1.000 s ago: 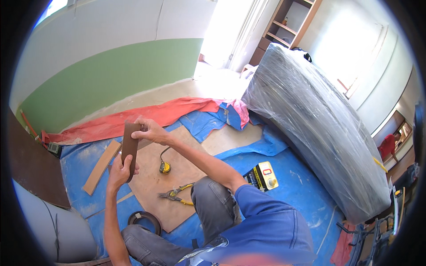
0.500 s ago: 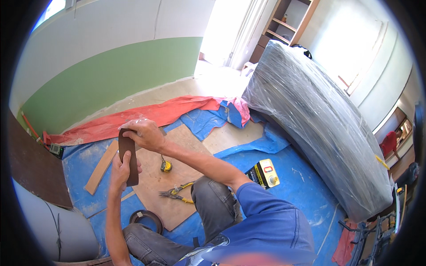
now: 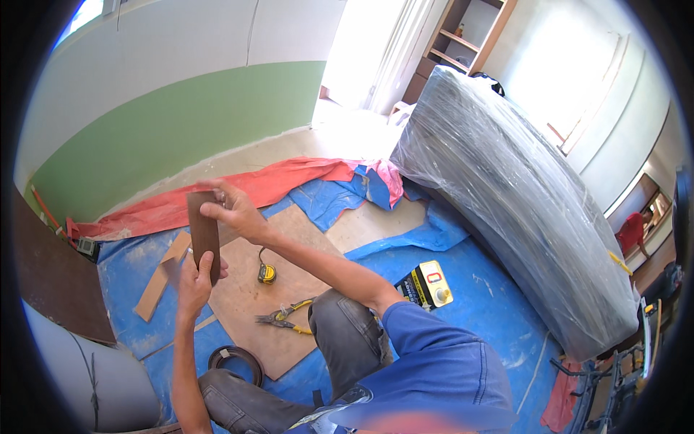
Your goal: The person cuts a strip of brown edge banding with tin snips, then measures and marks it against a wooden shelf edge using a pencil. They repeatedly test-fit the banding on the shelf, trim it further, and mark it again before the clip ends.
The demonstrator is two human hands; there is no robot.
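Left hand [image 3: 193, 287] clamped round brown strip [image 3: 204, 235]; right hand [image 3: 240, 215] at top, grip unclear; lettered can [image 3: 426, 286] on sheet [image 3: 499, 325]

Daylight floods the room, strongest at the far doorway [image 3: 354, 79], which is burnt out to white. Glare also washes out the far right wall [image 3: 553, 79]. Glints streak the plastic wrap [image 3: 506, 188]. The right hand [image 3: 240, 214] blurs at its fingertips. Fisheye distortion bends the green wall [image 3: 181, 137]; the corners go black.
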